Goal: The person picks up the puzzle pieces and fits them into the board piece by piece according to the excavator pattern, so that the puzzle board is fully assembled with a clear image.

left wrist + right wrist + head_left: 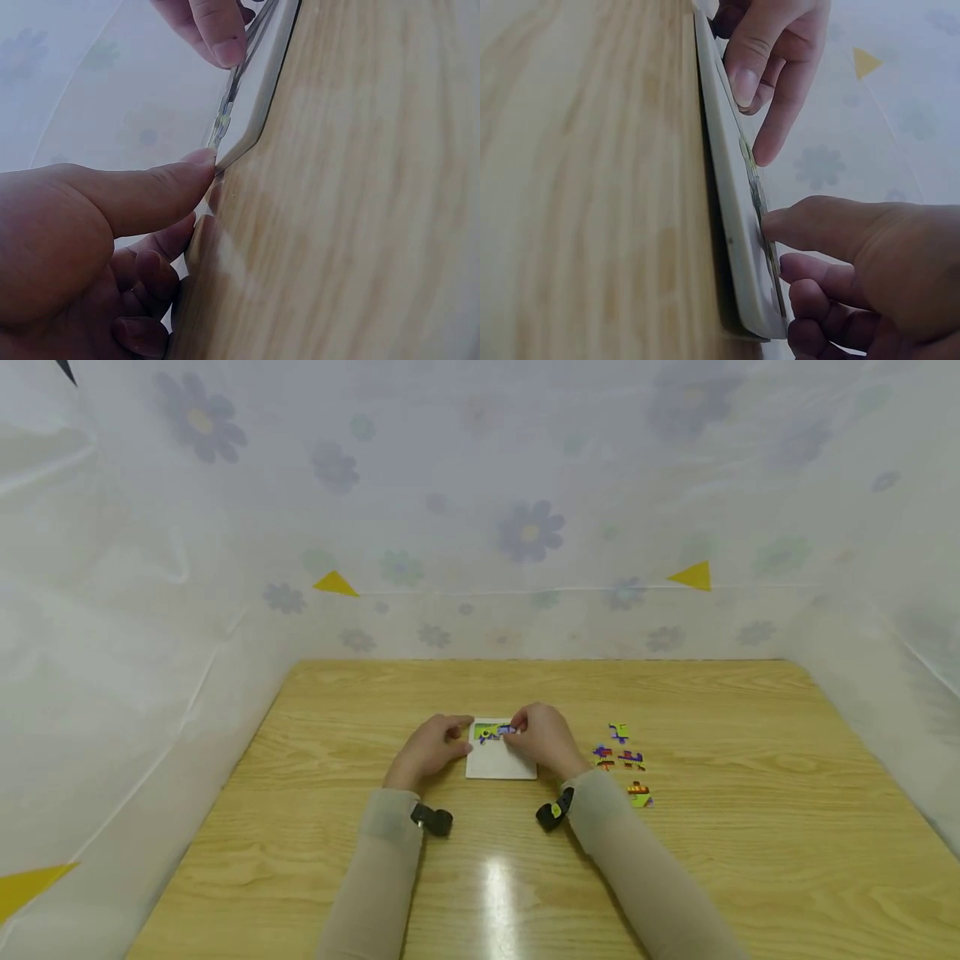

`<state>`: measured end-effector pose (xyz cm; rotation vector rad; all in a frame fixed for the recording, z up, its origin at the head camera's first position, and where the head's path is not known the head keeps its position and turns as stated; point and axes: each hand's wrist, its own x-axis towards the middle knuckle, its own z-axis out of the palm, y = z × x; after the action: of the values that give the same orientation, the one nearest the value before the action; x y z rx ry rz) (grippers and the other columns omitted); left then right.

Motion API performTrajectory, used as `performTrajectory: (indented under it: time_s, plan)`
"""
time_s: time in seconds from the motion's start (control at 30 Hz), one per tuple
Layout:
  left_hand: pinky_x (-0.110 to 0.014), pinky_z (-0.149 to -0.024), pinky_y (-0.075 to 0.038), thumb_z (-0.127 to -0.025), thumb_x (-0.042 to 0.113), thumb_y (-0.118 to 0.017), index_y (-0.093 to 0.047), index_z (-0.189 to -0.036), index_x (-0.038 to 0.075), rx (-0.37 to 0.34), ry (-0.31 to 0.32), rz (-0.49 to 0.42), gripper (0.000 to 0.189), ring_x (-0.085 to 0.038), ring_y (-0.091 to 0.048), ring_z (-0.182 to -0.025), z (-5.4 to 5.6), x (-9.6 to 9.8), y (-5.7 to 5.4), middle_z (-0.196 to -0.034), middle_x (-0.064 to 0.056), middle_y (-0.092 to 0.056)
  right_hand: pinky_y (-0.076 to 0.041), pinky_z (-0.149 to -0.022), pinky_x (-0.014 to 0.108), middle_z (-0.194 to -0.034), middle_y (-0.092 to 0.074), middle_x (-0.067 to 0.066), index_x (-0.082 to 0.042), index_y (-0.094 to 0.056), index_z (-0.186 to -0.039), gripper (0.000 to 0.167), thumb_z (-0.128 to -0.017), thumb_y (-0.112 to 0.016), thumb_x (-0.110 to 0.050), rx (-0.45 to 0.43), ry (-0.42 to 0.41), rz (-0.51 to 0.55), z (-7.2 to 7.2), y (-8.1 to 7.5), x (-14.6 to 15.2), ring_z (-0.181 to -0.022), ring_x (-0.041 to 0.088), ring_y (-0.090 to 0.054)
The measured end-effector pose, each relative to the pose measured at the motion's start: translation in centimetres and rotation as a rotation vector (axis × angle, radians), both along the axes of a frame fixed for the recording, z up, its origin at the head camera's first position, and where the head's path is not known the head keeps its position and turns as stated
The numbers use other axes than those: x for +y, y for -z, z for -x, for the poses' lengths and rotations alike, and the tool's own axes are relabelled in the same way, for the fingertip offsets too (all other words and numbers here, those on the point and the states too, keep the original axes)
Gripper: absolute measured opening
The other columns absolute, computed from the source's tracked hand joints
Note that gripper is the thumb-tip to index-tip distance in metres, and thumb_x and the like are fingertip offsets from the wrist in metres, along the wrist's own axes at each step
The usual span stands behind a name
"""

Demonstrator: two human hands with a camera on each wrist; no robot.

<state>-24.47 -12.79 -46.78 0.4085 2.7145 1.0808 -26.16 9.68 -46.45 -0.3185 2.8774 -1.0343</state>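
Observation:
A white square puzzle tray (498, 765) lies on the table, with yellow-green and purple jigsaw pieces (486, 732) along its far side. My left hand (429, 752) holds the tray by its left edge, thumb at the side and forefinger by the far corner. Over the tray's far right part, my right hand (551, 742) pinches a purplish puzzle piece (506, 729) between thumb and forefinger, low against the tray. In the right wrist view the right thumb lies at the pieces' level, just above the tray rim (731, 217). The pinched piece is mostly hidden by the fingers.
Several loose puzzle pieces lie to the right of the tray: a yellow-green one (618, 732) farthest back, red-and-purple ones (632, 760) nearer, and an orange-and-green one (639, 793) beside the right sleeve. The wooden table (315, 877) meets a flowered white curtain (465, 627) behind.

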Motion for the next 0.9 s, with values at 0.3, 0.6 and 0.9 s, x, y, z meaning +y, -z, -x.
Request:
performTrajectory:
  time_s: [0.3,0.6,0.9]
  plan:
    - [-0.044,-0.094,-0.043,-0.094,0.017,-0.069,-0.057,-0.141,0.014,0.003,0.004,-0.008,0.048,-0.022,-0.053,-0.105,-0.25,0.21,-0.28,-0.114,-0.007,-0.059,-0.044,-0.063,0.034,-0.077,-0.06,0.002,-0.008,-0.071,-0.085,0.016,-0.084,-0.079,-0.023,-0.005,0.001,-0.016,-0.09,-0.06,-0.03,-0.07,0.019,-0.054]
    - [-0.044,-0.095,-0.043,-0.094,0.017,-0.07,-0.057,-0.141,0.015,0.003,0.002,-0.002,0.049,-0.022,-0.054,-0.107,-0.27,0.2,-0.2,-0.115,-0.007,-0.059,-0.043,-0.067,0.035,-0.081,-0.06,0.002,-0.007,-0.075,-0.098,0.018,-0.085,-0.078,-0.02,0.022,-0.038,-0.003,-0.32,-0.31,-0.09,-0.074,0.019,-0.053]
    - [-0.044,-0.096,-0.044,-0.094,0.017,-0.069,-0.057,-0.142,0.015,0.004,0.013,0.0,0.049,-0.023,-0.054,-0.108,-0.31,0.26,-0.22,-0.117,-0.008,-0.059,-0.044,-0.068,0.034,-0.088,-0.06,0.001,-0.013,-0.079,-0.102,0.015,-0.089,-0.072,-0.017,0.008,-0.115,-0.042,-0.56,-0.38,-0.15,-0.078,0.017,-0.054]
